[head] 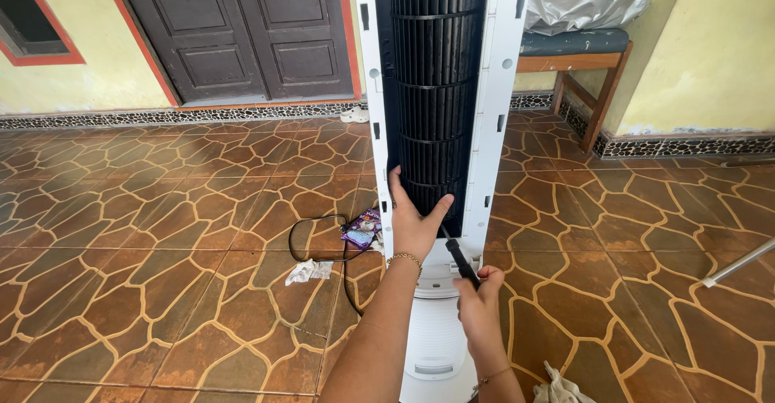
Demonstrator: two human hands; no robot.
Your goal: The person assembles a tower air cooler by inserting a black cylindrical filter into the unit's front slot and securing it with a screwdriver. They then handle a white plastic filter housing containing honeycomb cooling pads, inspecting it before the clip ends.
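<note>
A white tower fan (498, 112) stands upright with its front cover off, showing the black cylindrical blower wheel (434, 88). My left hand (413, 217) rests on the lower end of the blower wheel, thumb and fingers spread against it. My right hand (478, 298) grips the black handle of a screwdriver (461, 261), whose tip points up into the fan's lower frame just under the wheel. The fan's white base (436, 338) lies below both hands.
A black power cord (319, 245), a purple packet (362, 228) and a white rag (308, 270) lie on the brown stone-pattern floor left of the fan. Another rag (559, 388) sits at bottom right. A wooden bench (577, 56) stands behind, dark double doors (234, 31) at back left.
</note>
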